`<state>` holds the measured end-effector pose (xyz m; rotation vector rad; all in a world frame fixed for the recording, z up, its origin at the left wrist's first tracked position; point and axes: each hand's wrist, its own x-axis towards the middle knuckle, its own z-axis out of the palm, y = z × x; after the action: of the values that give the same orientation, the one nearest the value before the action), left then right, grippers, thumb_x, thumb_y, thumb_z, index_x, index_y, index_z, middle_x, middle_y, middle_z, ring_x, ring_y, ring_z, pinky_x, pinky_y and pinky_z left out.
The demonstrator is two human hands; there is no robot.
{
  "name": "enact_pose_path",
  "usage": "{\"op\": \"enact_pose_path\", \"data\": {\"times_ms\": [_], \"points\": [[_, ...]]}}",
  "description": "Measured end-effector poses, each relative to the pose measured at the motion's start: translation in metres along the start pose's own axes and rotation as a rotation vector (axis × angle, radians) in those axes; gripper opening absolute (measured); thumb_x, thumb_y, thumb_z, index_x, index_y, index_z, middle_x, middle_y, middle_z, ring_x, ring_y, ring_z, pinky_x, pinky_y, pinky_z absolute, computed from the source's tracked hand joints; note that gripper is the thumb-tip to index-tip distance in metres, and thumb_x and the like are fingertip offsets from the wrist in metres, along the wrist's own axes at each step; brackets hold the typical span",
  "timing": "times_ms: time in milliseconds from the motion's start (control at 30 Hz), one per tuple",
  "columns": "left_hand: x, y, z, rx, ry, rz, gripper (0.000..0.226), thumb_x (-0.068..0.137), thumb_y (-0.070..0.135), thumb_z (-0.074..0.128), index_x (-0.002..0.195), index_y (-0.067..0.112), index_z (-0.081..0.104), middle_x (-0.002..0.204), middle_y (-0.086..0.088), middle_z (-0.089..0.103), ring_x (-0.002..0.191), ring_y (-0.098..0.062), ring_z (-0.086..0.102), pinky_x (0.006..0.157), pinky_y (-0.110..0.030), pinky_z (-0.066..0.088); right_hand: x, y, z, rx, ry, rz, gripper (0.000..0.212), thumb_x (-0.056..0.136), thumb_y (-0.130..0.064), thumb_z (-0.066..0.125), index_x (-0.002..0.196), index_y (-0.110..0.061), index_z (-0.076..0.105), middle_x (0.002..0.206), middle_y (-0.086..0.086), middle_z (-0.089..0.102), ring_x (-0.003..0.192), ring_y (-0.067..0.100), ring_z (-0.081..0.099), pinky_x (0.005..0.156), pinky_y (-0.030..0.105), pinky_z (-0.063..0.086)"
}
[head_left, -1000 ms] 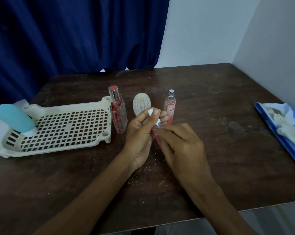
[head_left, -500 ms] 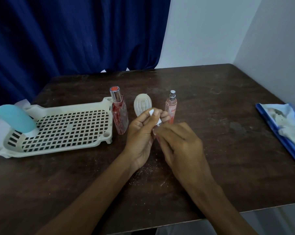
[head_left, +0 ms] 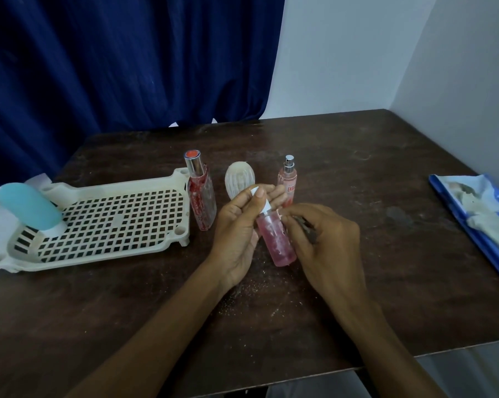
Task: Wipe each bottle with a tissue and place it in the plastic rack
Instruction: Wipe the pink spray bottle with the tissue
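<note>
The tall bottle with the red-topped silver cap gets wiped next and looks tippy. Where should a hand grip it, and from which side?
Probably mid-height on the glass body of the tall bottle, from the near side: it stands upright, the rack crowds its left, and its cap is narrow.

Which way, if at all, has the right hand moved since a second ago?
Yes. The right hand, pinching a grey tissue, has shifted slightly right, away from the rack, uncovering the pink bottle that the left hand holds.
</note>
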<state>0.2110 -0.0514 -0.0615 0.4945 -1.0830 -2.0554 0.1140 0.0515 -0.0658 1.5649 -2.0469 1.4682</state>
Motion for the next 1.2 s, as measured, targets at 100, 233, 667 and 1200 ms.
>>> {"op": "enact_pose_path", "data": {"times_ms": [100, 233, 667, 1200], "points": [[0.0, -0.001, -0.001, 0.005, 0.001, 0.002, 0.022, 0.102, 0.014, 0.049, 0.114, 0.0, 0.061, 0.119, -0.015, 0.072, 0.116, -0.024, 0.068, 0.093, -0.029, 0.056, -0.004, -0.007, -0.005, -0.007, -0.025, -0.077, 0.016, 0.086, -0.003, 0.073, 0.095, -0.015, 0.076, 0.093, -0.007, 0.073, 0.087, 0.006, 0.064, 0.081, 0.019, 0.049], [0.002, -0.002, -0.002, 0.009, 0.029, 0.004, 0.019, 0.101, 0.015, 0.051, 0.109, 0.002, 0.063, 0.117, -0.014, 0.073, 0.115, -0.025, 0.068, 0.097, -0.031, 0.055, -0.019, -0.008, -0.008, -0.071, -0.091, -0.146, 0.017, 0.083, -0.001, 0.076, 0.095, -0.013, 0.077, 0.098, -0.004, 0.073, 0.086, 0.012, 0.063, 0.078, 0.022, 0.049], [0.001, -0.002, -0.001, 0.034, 0.015, 0.009, 0.024, 0.103, 0.016, 0.048, 0.115, 0.001, 0.062, 0.114, -0.015, 0.074, 0.111, -0.023, 0.07, 0.094, -0.03, 0.056, -0.015, -0.007, 0.001, -0.068, -0.021, -0.107, 0.022, 0.085, -0.006, 0.077, 0.107, -0.008, 0.076, 0.105, 0.003, 0.072, 0.094, 0.011, 0.067, 0.086, 0.014, 0.05], [0.002, -0.004, -0.004, 0.245, -0.06, 0.084, 0.024, 0.104, 0.009, 0.046, 0.122, -0.001, 0.059, 0.117, -0.018, 0.072, 0.112, -0.025, 0.07, 0.095, -0.029, 0.054, -0.023, -0.004, -0.006, -0.111, -0.048, -0.134, 0.015, 0.086, -0.007, 0.071, 0.1, -0.008, 0.078, 0.097, 0.004, 0.07, 0.086, 0.011, 0.064, 0.077, 0.017, 0.051]]}}
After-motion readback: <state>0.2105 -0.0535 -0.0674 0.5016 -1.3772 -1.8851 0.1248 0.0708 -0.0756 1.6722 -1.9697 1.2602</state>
